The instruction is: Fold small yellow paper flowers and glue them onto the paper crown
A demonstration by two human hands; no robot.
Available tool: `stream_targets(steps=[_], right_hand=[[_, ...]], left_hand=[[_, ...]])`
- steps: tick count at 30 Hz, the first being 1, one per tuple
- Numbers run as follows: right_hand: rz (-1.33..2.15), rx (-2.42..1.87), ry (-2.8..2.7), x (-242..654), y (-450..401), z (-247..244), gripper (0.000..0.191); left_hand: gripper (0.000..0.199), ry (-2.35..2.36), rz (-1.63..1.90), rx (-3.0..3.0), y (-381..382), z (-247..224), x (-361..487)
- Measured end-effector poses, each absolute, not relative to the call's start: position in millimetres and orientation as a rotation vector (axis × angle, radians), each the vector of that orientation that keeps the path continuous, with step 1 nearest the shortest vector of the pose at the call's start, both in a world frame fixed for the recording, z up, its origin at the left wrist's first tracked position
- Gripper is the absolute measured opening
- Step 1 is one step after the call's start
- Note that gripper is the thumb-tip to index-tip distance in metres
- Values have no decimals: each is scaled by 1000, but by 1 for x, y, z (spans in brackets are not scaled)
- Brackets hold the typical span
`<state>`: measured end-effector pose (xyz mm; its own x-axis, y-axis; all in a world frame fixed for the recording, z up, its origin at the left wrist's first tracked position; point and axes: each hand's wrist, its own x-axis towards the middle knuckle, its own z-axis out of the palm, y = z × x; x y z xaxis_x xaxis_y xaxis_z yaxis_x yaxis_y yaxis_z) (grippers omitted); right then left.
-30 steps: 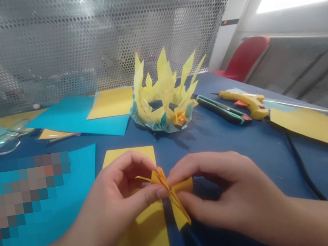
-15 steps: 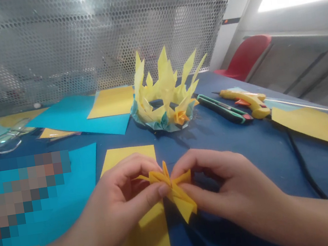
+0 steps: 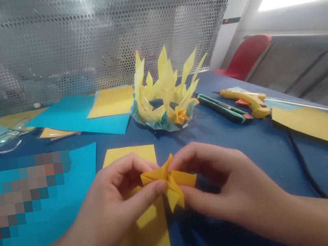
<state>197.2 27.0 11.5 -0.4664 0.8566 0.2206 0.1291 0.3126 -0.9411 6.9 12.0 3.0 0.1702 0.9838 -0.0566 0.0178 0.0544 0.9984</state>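
Observation:
Between both hands I hold a folded yellow-orange paper flower [image 3: 173, 187] with several pointed petals. My left hand [image 3: 130, 185] pinches its left side between thumb and fingers. Thumb and fingertips of my right hand [image 3: 218, 176] close on its right side. Some of the folds are hidden behind my fingers. Beneath my left hand, a yellow paper sheet [image 3: 153, 239] lies on the blue table. Beyond my hands stands a paper crown [image 3: 165, 81], with tall pale yellow points, a crumpled light-blue base and an orange paper flower on its front.
Right of the crown lie a green and black utility knife [image 3: 223, 108], a yellow glue gun [image 3: 247, 100] with a black cord [image 3: 305, 171], and a yellow strip [image 3: 315, 129]. Blue sheets [image 3: 73, 116] and glasses [image 3: 3, 143] are at left. A perforated metal panel [image 3: 102, 37] borders the back.
The paper flower has been turned in my fingers, so its petals point differently and the lower one sits further left. My right hand has shifted slightly upward.

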Motion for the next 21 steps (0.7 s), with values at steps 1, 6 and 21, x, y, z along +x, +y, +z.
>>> stream_targets(steps=[1, 6, 21], right_hand=[[1201, -893, -1814, 197, 27, 11, 12], [1067, -923, -1860, 197, 27, 11, 12], [1047, -1116, -1852, 193, 28, 8, 25]], left_hand=[[15, 1121, 1028, 1238, 12, 3, 7], [13, 1148, 982, 1200, 12, 3, 6], [8, 906, 874, 1178, 6, 2, 5]])
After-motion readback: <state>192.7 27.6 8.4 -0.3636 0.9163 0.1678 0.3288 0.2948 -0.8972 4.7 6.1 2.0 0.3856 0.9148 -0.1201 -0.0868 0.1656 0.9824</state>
